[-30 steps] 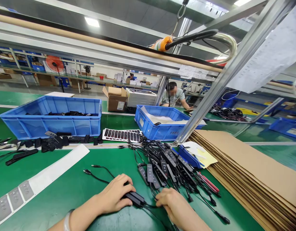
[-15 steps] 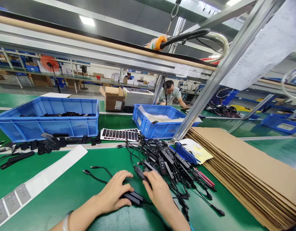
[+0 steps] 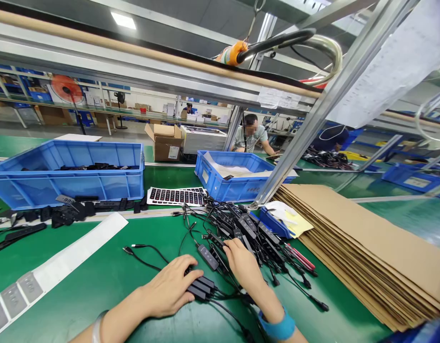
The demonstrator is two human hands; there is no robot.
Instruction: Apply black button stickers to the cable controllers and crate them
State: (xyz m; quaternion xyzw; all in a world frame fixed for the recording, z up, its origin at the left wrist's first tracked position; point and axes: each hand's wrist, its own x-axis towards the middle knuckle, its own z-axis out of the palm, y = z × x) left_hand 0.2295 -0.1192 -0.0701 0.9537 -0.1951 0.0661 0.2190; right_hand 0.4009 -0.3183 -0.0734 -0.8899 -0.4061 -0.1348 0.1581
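My left hand point(image 3: 172, 288) is closed around a small bunch of black in-line cable controllers point(image 3: 203, 287) lying side by side on the green bench. Their cables run off to both sides, with plug ends beyond my fingers. At the near edge of a tangled pile of similar controllers point(image 3: 246, 226), my right hand point(image 3: 243, 262) has its fingertips closed on one black controller point(image 3: 215, 238). Another controller with grey buttons point(image 3: 207, 257) lies between my two hands, apart from the bunch. The undersides of my fingers are partly hidden.
Left lies a white strip with grey labels point(image 3: 84, 247). Behind stand two blue bins point(image 3: 98, 183) point(image 3: 234, 188) and a printed label sheet point(image 3: 177, 196). Flat cardboard point(image 3: 348, 224) is stacked right, near red pens point(image 3: 301, 257) and a metal post point(image 3: 295, 147). A person point(image 3: 252, 133) sits beyond.
My right hand has moved a little away, further into the pile. The controller it held now lies on the bench between my hands. My left hand stays on the bunch.
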